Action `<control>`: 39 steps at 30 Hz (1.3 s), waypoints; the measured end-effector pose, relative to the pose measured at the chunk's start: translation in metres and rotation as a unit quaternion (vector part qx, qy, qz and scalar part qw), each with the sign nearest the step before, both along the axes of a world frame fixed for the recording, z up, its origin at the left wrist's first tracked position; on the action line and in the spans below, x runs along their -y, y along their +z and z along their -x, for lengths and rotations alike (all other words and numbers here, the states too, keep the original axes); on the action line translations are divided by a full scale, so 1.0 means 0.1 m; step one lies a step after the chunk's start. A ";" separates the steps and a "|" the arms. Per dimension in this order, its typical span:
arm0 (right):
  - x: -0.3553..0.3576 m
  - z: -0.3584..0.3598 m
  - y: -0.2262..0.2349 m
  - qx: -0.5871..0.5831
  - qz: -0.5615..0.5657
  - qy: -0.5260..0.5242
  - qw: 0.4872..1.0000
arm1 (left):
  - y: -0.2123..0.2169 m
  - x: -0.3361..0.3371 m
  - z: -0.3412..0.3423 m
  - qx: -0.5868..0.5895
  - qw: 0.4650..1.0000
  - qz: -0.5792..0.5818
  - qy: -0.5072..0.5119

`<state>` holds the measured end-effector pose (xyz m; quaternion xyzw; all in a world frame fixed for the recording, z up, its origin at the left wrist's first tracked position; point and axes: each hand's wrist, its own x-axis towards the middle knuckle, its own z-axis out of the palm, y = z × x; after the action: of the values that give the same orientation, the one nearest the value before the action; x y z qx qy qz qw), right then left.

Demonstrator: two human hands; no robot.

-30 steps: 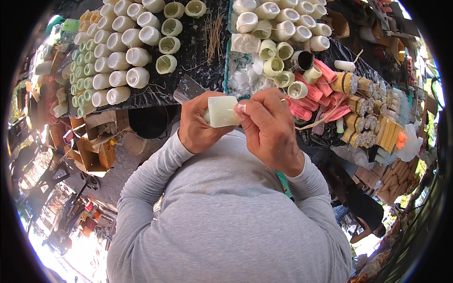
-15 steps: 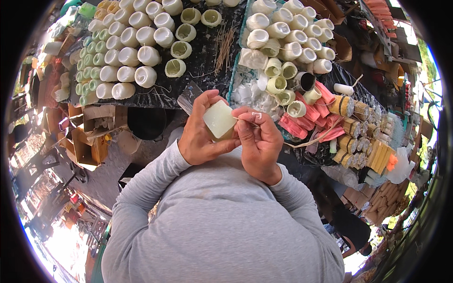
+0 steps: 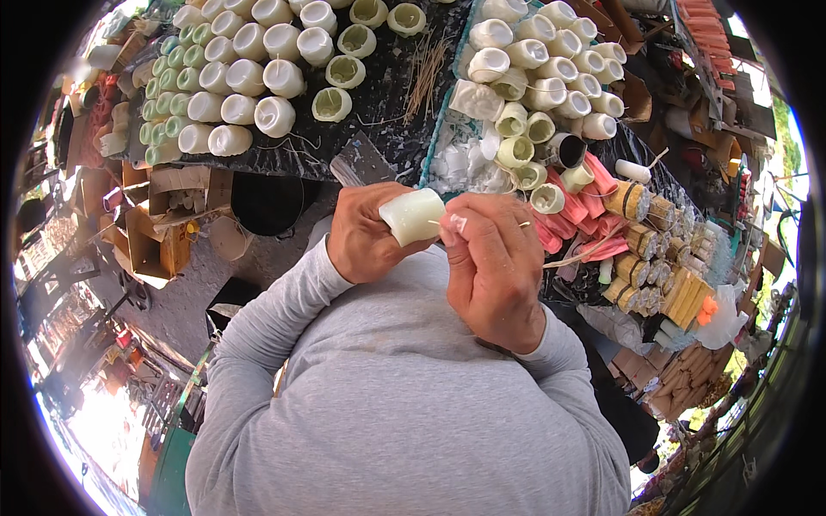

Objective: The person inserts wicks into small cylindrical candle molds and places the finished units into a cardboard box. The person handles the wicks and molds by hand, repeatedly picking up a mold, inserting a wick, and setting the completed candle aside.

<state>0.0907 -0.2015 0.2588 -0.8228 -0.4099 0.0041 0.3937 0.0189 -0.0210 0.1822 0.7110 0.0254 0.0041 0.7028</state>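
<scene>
In front of my chest, my left hand is closed around a pale greenish-white wax candle, which lies tilted with one end toward the right. My right hand pinches a thin cream wick between thumb and fingers. One end of the wick shows at the candle's right end, and the other sticks out past my knuckles. Whether the wick is seated in the wax is hidden by my fingertips. White flecks cling to my right index finger.
Rows of white wax cups and smaller green ones cover the black table. Loose wicks lie there beside a flat scraper. A turquoise-edged tray with wax scraps, pink wax pieces and bundled sticks sit rightward.
The candle has turned in my left hand, from its flat square face showing to its side showing. My right hand has shifted right and slightly down, still pinching the wick.
</scene>
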 end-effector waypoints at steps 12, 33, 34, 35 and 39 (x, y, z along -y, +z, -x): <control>-0.02 -0.15 0.05 -0.087 0.085 0.047 0.991 | -0.06 0.03 0.02 0.008 0.999 -0.041 0.020; -0.10 -0.16 -0.03 0.042 0.123 0.088 0.988 | 0.04 0.07 0.02 0.028 0.989 -0.134 0.051; -0.10 -0.16 -0.02 0.050 0.131 0.091 0.986 | 0.03 0.07 0.01 0.031 0.988 -0.143 0.049; -0.11 -0.16 -0.02 0.057 0.140 0.092 0.984 | 0.02 0.07 0.01 0.034 0.987 -0.150 0.047; -0.10 -0.16 -0.03 0.044 0.165 0.088 0.981 | -0.01 0.08 0.00 0.057 0.978 -0.190 0.060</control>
<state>0.1065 -0.1918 0.2558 -0.8366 -0.4914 0.0703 0.2319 0.0185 -0.0294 0.1809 0.8272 0.0266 0.0916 0.5537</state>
